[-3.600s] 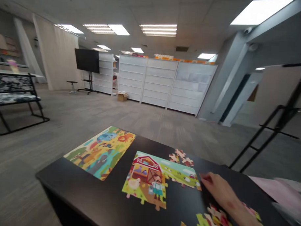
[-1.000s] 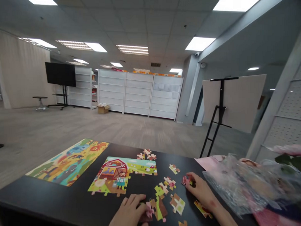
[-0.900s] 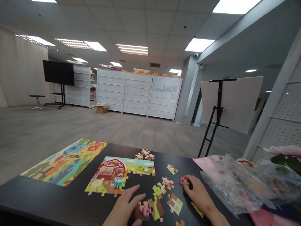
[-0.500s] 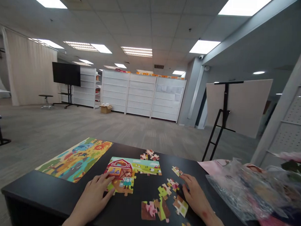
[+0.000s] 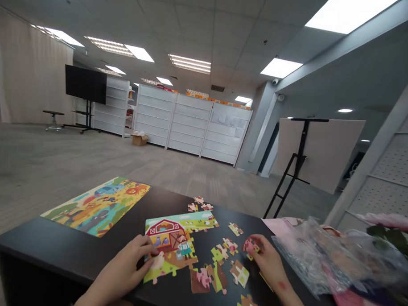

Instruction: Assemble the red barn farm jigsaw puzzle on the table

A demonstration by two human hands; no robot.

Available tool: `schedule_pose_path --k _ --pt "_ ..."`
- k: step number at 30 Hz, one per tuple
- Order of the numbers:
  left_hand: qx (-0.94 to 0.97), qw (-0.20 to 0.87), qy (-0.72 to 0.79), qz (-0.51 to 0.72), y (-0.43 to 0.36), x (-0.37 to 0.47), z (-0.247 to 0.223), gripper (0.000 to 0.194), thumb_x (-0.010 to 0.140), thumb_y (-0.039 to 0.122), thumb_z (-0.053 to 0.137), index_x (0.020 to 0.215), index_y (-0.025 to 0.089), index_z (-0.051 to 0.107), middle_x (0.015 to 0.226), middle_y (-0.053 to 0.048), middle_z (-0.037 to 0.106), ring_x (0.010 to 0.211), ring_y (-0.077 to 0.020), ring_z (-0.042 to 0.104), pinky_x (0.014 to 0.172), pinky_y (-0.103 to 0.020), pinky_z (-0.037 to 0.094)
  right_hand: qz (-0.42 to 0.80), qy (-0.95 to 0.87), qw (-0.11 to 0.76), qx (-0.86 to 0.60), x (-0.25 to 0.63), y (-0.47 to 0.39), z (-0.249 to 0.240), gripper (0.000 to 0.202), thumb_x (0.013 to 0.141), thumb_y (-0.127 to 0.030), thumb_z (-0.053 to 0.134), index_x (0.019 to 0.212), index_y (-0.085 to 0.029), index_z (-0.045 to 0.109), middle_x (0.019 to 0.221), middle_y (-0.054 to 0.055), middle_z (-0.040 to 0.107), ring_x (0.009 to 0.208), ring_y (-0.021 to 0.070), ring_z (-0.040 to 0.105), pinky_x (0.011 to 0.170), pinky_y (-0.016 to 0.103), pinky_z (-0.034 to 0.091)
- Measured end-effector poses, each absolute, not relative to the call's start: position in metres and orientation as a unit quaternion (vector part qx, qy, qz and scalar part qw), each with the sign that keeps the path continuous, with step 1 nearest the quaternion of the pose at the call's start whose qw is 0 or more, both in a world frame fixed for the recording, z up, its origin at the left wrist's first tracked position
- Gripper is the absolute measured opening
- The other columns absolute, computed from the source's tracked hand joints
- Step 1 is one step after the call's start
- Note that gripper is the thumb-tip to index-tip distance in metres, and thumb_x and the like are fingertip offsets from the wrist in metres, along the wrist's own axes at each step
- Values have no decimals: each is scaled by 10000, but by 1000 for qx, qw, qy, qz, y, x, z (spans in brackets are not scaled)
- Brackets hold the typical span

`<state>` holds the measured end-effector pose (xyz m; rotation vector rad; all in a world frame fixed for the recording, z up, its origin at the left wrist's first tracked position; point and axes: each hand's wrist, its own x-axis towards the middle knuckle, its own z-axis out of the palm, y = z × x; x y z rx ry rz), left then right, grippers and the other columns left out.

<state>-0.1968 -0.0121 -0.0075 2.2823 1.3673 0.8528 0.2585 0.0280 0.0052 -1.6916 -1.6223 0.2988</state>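
A partly assembled farm jigsaw puzzle (image 5: 169, 245) with a red barn and a farmer lies on the black table. My left hand (image 5: 124, 266) rests at its left edge, thumb and fingers apart, fingertips touching the picture. To the right, my right hand (image 5: 265, 258) pinches a pink puzzle piece (image 5: 250, 246), raised a little off the table. Between the hands lie loose pieces: a brown-and-pink one (image 5: 201, 280), a green-and-brown one (image 5: 219, 278) and a brown, green and white one (image 5: 240, 273). Another piece (image 5: 235, 228) sits farther back.
A completed animal puzzle (image 5: 98, 205) occupies the left of the table (image 5: 70, 251). Several small pieces (image 5: 199, 205) lie behind the farm puzzle. Clear plastic bags (image 5: 334, 260) crowd the right side. Beyond stand an easel (image 5: 299, 161), white shelves (image 5: 188, 121) and a screen (image 5: 86, 84).
My right hand has taken hold of a pink puzzle piece and lifted it. The farm puzzle has turned slightly under my left hand. The camera view has tilted.
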Motion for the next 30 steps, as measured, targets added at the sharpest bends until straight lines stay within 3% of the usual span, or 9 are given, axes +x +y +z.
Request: schedule_pose_path --k 4,7,12,16,19,24,30 --pt "806 165 479 305 -10 -197 -10 235 965 300 526 1087 281 727 1165 -68 656 1093 -252 595 984 -378 483 199 -662 421 -587 199 2 6 411 897 -547 539 1135 -212 564 1112 94 730 954 239 755 831 331 602" --pt "806 154 483 305 -13 -197 -6 243 945 238 526 1089 265 720 1147 -66 653 1079 -245 583 968 -367 477 308 -656 480 -494 145 -17 4 380 908 -508 634 1137 -212 572 1137 118 730 977 254 753 830 344 614" --pt "806 142 490 301 -16 -198 2 321 838 87 524 1042 262 700 1075 -37 651 1035 -228 568 936 -338 462 413 -637 485 -433 63 -32 -15 389 903 -514 668 1136 -211 600 1005 108 764 795 225 763 677 299 633" --pt "805 142 495 295 -16 -200 3 329 820 83 550 1046 279 685 1064 -17 654 1022 -224 556 916 -327 455 388 -599 532 -456 27 -33 -33 423 841 -558 718 1060 -197 694 940 114 770 821 236 754 706 276 627" --pt "803 147 496 295 -14 -202 3 337 826 78 544 1054 287 678 1062 -15 655 1013 -224 556 896 -326 453 331 -627 516 -481 23 -32 -38 409 843 -558 704 1030 -198 751 958 118 769 835 239 742 711 265 617" --pt "801 161 492 302 -11 -203 1 303 884 107 526 1075 291 672 1071 -5 674 1012 -220 562 895 -334 447 278 -645 484 -522 26 -33 -40 470 877 -620 612 1003 -202 785 799 76 764 612 188 667 543 239 557" --pt "814 152 496 260 -14 -205 8 371 921 272 614 1275 385 629 1362 20 612 1225 -266 523 1027 -423 385 310 -610 492 -538 21 -35 -47 460 838 -634 638 934 -209 785 688 47 736 528 169 624 428 220 470"
